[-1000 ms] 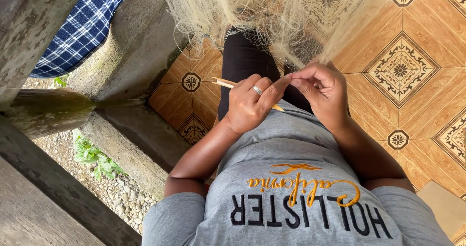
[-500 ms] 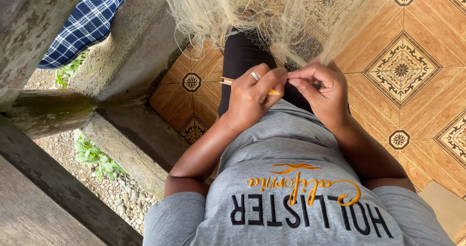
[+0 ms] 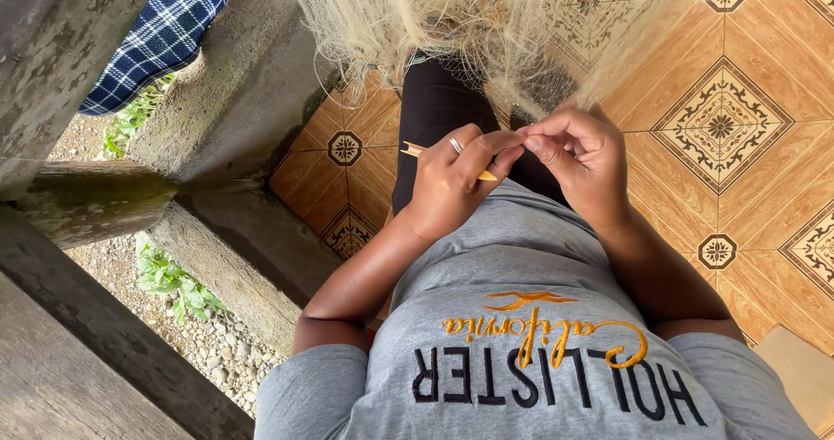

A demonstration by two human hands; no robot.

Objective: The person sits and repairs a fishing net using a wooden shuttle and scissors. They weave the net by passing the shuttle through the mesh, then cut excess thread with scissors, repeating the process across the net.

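Observation:
A pale, fine-meshed net [image 3: 452,23] hangs from above and drapes over my lap. My left hand [image 3: 456,179], with a ring on one finger, is closed around a thin yellowish netting needle [image 3: 412,151] whose end sticks out to the left. My right hand [image 3: 578,158] pinches a bit of the net's mesh between thumb and fingertips. The two hands meet fingertip to fingertip just below the net's lower edge, above my black trousers [image 3: 434,119] and grey shirt [image 3: 530,318].
Patterned orange floor tiles [image 3: 721,127] lie to the right and under my legs. A rough concrete railing [image 3: 234,110] runs along the left, with a blue checked cloth [image 3: 165,40] over it. Gravel and weeds [image 3: 187,310] show beyond.
Both hands have stayed together at the net's edge with only small finger shifts. The left hand's fingers have slid along the needle toward the right hand's pinch.

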